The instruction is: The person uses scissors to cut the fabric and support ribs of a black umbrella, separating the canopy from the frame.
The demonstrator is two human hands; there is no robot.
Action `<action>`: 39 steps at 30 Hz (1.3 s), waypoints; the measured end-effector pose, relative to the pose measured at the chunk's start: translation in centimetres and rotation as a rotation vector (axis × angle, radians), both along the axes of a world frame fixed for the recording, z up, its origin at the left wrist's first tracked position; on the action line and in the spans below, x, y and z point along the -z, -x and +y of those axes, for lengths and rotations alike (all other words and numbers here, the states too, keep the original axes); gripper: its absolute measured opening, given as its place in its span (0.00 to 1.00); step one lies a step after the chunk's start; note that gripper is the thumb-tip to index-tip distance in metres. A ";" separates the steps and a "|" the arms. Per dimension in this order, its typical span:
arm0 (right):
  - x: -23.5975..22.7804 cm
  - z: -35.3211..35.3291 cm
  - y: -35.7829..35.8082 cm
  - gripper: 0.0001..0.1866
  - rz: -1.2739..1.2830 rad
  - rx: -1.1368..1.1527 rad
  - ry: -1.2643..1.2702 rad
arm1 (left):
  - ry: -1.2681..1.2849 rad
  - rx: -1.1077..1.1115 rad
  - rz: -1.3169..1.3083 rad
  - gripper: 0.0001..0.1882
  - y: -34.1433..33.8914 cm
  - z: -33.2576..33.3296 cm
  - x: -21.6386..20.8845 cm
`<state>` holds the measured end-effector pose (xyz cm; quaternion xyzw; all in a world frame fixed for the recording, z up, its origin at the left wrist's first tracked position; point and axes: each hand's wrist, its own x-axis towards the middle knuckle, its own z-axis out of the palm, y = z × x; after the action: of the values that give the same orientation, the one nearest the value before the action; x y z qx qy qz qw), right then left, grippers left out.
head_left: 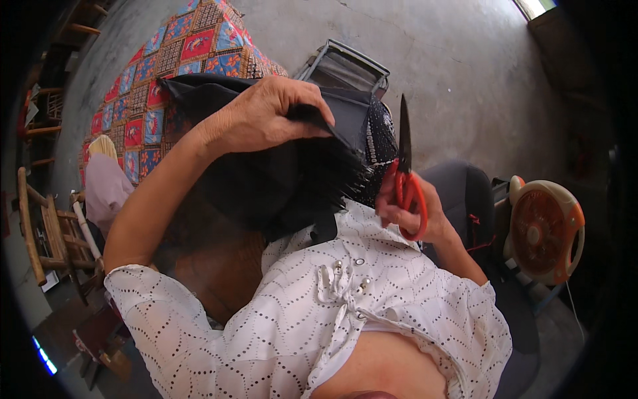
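Black cloth (266, 179) hangs across my lap, its right edge frayed or fringed. My left hand (269, 113) pinches the cloth near its upper edge and lifts it, thumb and fingers closed on a fold. To the right, my right hand (415, 206) grips a pair of scissors (407, 149) by their red handles. Their dark blades point upward, look closed, and stand apart from the cloth. Under the cloth, a black patterned fabric with white dots (380, 136) shows over my knee.
A patchwork-print cloth (179, 73) in red and blue spreads ahead on the left. Beyond my knees stands a metal-framed stool or rack (345, 63). An orange and white fan (545, 229) is at the right, beside a dark chair back (458, 193). Wooden chairs (56, 229) stand at the left.
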<state>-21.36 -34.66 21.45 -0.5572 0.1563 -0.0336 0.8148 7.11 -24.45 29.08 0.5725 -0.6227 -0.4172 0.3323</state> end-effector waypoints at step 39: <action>0.3 -0.5 -10.6 0.21 -0.145 0.698 0.008 | 0.277 -0.264 -0.300 0.10 2.5 -3.2 1.5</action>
<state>-10.76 -35.18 21.15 -0.4695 0.2789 -0.3501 0.7611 4.58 -27.68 27.60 0.6537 -0.6359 -0.1910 0.3630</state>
